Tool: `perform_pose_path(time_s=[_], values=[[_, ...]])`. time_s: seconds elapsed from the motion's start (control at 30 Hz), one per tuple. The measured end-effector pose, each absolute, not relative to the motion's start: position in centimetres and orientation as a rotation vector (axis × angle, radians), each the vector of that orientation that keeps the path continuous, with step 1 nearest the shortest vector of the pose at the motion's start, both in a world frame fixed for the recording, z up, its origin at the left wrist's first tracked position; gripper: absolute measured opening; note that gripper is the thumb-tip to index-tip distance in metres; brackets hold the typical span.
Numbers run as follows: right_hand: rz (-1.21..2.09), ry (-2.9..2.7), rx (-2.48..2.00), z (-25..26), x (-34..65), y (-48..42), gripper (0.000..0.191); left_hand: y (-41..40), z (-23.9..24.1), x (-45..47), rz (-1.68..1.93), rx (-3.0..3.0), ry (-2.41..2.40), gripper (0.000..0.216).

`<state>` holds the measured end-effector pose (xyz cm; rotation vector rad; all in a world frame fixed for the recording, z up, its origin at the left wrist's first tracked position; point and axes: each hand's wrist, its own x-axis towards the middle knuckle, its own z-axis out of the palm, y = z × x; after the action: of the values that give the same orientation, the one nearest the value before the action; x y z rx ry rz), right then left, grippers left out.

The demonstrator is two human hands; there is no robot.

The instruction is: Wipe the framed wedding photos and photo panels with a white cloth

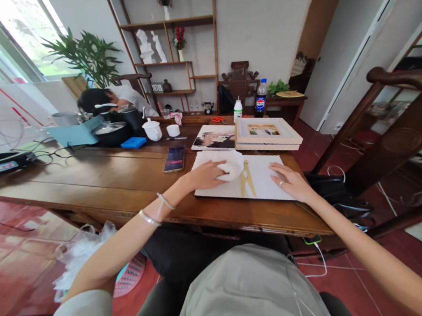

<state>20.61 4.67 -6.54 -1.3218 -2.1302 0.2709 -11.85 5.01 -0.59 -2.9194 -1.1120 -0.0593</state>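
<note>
My left hand is closed on a crumpled white cloth or tissue, pressing it against a white flat board at the table's front edge. Part of the cloth spreads out behind the fingers; whether it is paper or fabric I cannot make out. My right hand, a ring on one finger, rests on the board's right side with its fingers stretched out and nothing in them. Between the hands a yellow, A-shaped figure shows on the board.
Behind the board lie a photo print and stacked framed pictures. Nearby are a phone, red-handled scissors, a white bottle, a cola bottle, a white teapot and a blue box. Another person leans at the far side.
</note>
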Motion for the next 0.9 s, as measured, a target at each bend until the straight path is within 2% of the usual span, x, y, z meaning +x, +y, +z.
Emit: perform_pose_path(time_s=[0.13, 0.27, 0.4, 0.57, 0.7, 0.9], values=[[0.253, -2.142, -1.328, -6.6, 20.6, 4.7, 0.042, 9.8, -0.6, -10.8, -0.126, -2.925, -1.162, 0.034], [0.248, -2.138, -1.318, -6.7, 20.7, 4.7, 0.04, 11.2, -0.5, -10.6, -0.191, -2.912, -1.206, 0.035], [0.262, -2.128, -1.306, -6.8, 20.7, 4.8, 0.039, 9.1, -0.2, -11.4, -0.173, -2.945, -1.211, 0.031], [0.273, -2.123, -1.305, -6.8, 20.6, 4.8, 0.04, 2.4, 0.8, -12.4, -0.128, -3.058, -1.061, 0.017], [0.291, -2.122, -1.299, -6.7, 20.6, 4.7, 0.039, -2.0, 1.3, -12.5, 0.019, -3.078, -0.974, 0.018], [0.285, -2.115, -1.298, -6.7, 20.6, 4.8, 0.04, 0.5, 0.5, -12.6, 0.004, -3.062, -0.926, 0.017]])
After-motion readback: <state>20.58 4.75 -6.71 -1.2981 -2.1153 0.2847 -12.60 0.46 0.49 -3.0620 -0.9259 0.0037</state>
